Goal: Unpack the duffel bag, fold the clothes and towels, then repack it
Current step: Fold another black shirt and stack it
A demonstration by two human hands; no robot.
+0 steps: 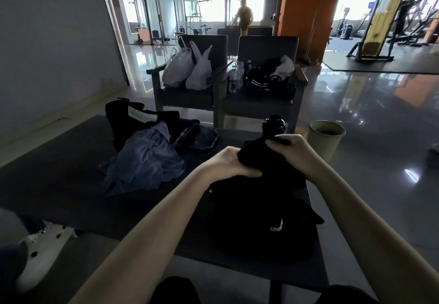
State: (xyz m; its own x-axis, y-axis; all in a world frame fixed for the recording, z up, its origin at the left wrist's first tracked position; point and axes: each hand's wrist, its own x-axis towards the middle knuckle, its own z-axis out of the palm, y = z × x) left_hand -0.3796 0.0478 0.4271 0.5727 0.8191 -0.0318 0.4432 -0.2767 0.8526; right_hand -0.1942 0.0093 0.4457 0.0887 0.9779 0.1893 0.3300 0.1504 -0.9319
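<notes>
A black duffel bag [261, 227] with small white lettering lies on the right part of the dark table [59, 185], close to me. Both hands grip a black garment [259, 154] held just above the bag's far end. My left hand [228, 163] clutches its left side and my right hand [292, 147] pinches its top edge. A crumpled blue-grey cloth [145, 161] lies in the middle of the table. Behind it sits a dark pile of clothing [128, 118] with a white label, and a small dark blue piece [204, 137].
A black bottle [274, 124] stands just beyond my hands. A green bin [325, 137] sits on the floor right of the table. Two grey chairs behind hold white plastic bags [190, 68], bottles and dark clothes. A person stands far back among gym machines.
</notes>
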